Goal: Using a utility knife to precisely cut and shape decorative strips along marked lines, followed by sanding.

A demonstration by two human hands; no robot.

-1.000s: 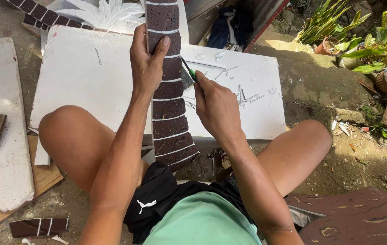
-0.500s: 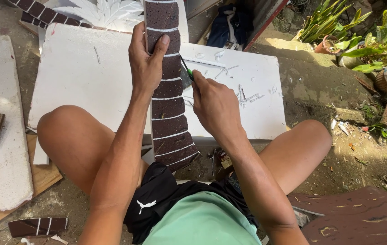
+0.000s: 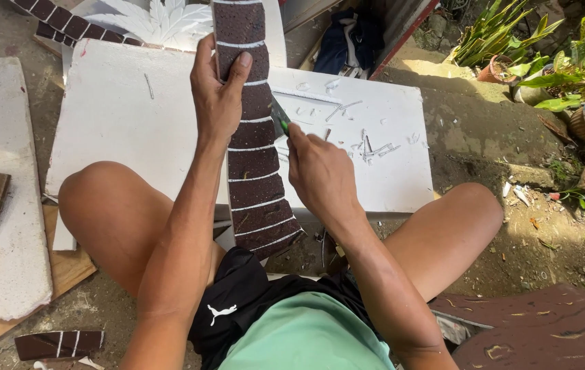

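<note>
The left hand [image 3: 218, 103] gripped a brown strip [image 3: 251, 151] with white bands, holding it upright between the knees. The right hand [image 3: 320, 175] was clenched around a small green-handled blade [image 3: 280, 122], its tip touching the strip's right edge. A white board [image 3: 121, 116] lay just beyond both hands, with shavings [image 3: 374, 147] scattered past the right hand.

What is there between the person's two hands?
In the head view, the long brown strip with white lines stands between them: the left hand grips it, and the right hand holds a small green-handled blade against its edge.
</note>
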